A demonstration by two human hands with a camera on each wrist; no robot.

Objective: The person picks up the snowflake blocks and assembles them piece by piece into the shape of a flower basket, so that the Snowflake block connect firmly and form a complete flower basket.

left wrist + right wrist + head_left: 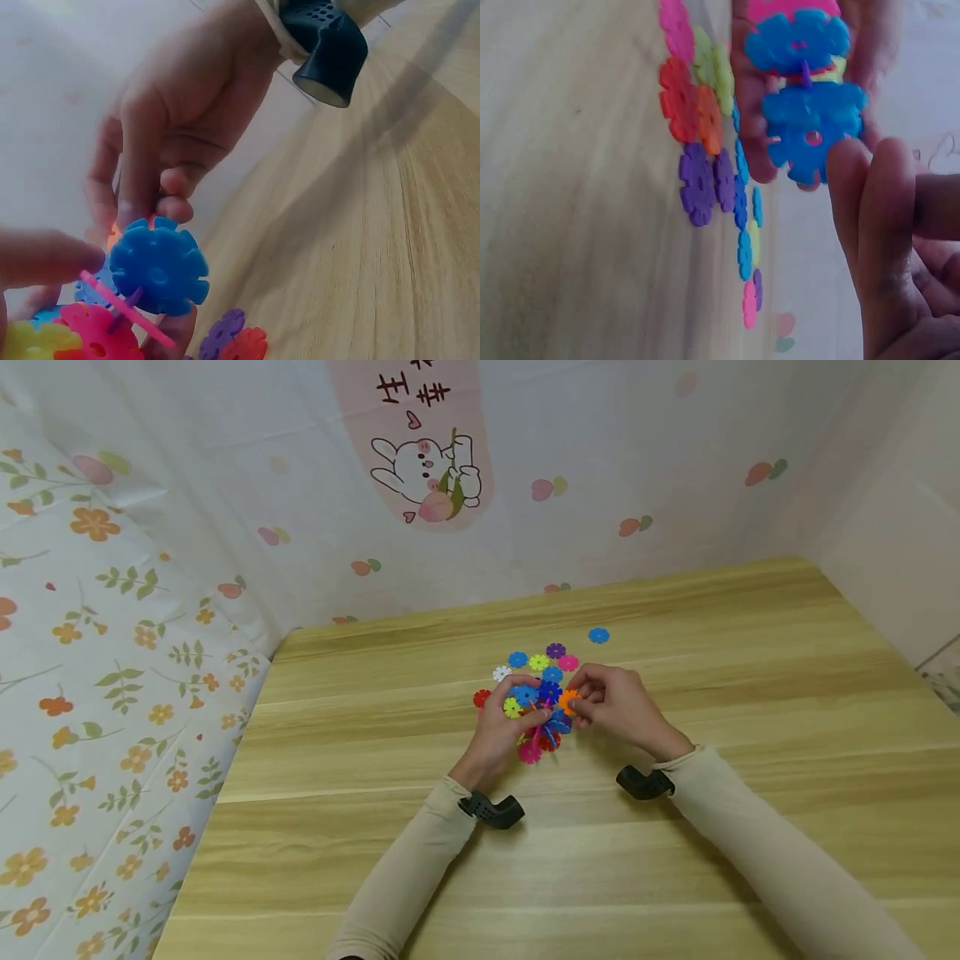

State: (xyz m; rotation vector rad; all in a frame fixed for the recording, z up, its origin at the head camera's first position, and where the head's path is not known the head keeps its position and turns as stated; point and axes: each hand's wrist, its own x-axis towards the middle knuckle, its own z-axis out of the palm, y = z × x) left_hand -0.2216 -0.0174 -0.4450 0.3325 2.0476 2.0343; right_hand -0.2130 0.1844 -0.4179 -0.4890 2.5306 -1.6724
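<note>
My left hand [497, 731] grips a cluster of joined plastic snowflake discs [810, 112], with blue, pink, red and yellow pieces slotted into one another at angles. My right hand [621, 703] pinches an orange snowflake disc [569, 702] between thumb and fingertips, at the cluster's right side. In the left wrist view, a blue disc [159, 266] of the cluster stands in front of the right fingertips, and only an orange sliver [114, 236] shows behind it. In the right wrist view, my right fingers overlap the cluster's lower blue disc and hide the orange one.
Loose snowflake discs lie on the wooden table [360, 760] behind and around my hands, among them a white disc [502, 673], a pink disc [568, 663] and a purple disc [556, 650]. One blue disc [598, 635] sits apart, farther back. A printed curtain [600, 485] hangs behind the table.
</note>
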